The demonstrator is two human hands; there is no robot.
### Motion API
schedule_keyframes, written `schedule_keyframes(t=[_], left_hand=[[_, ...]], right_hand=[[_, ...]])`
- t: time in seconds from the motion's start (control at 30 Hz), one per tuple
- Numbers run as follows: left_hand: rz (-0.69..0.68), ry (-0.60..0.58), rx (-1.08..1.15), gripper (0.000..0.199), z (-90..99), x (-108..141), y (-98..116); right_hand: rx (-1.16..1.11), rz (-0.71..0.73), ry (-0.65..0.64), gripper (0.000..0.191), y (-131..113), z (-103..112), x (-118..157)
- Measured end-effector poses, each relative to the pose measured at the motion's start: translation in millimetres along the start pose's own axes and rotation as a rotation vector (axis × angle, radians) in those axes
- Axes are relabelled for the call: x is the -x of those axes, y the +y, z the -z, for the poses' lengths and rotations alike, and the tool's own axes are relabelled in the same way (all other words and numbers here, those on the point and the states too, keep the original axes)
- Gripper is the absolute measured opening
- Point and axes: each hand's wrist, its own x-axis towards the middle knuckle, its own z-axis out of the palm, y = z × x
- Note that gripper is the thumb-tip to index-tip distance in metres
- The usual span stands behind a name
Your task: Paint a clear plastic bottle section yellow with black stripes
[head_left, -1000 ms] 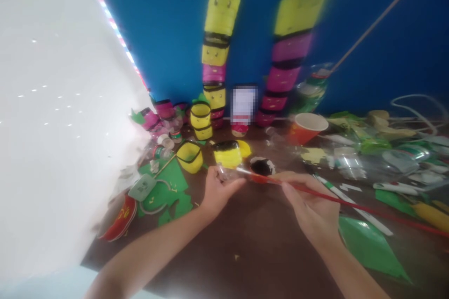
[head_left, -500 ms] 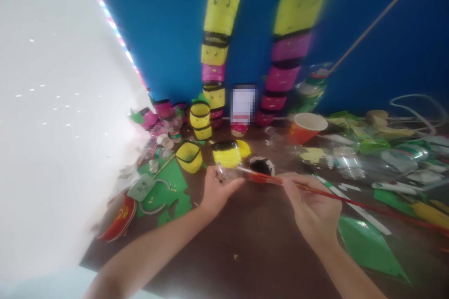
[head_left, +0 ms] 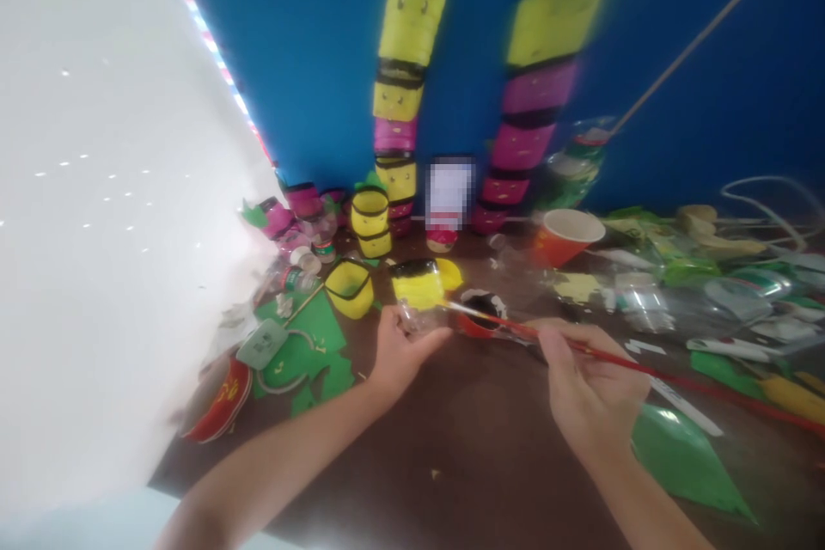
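Your left hand [head_left: 400, 350] is gripping a small clear plastic piece [head_left: 412, 317] on the dark surface [head_left: 464, 438], fingers curled round it, just in front of the yellow cup [head_left: 418, 284] with a black rim. Your right hand [head_left: 589, 387] is pinching a red brush [head_left: 580, 346] — fingers closed on the shaft, the handle running off to the right over the surface. The brush tip is lying near the clear piece and passing over a small dish of black paint [head_left: 480, 309], which is sitting between your two hands; whether the tip is touching the piece, you cannot tell through the blur. Green paper scraps [head_left: 309, 352] are lying to the left of your left hand, and a green sheet [head_left: 683, 455] is lying beside your right wrist. An orange cup [head_left: 567, 234] is tipped on its side farther back — near two yellow-and-pink stacks [head_left: 400, 94] leaning against the blue wall [head_left: 309, 43].
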Motion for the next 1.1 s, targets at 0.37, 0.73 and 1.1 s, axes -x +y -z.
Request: schedule_keyframes(t=[0.37,0.73,1.1], left_hand=[[-0.002,-0.007,-0.020,0.051,-0.9,-0.2,1.2],[0.035,0.023,0.015,0.055,-2.8,1.0,4.6],[0.016,0.016,0.034,0.055,-0.3,-1.0,-1.2]], right_hand=[[-0.031,0.103,-0.035,0.010,-4.3,-2.7,0.4],[-0.066,0.107,-0.034,0.011,-6.7,-6.9,2.5],[-0.072,0.165,-0.002,0.011,-3.9,-4.8,2.8]])
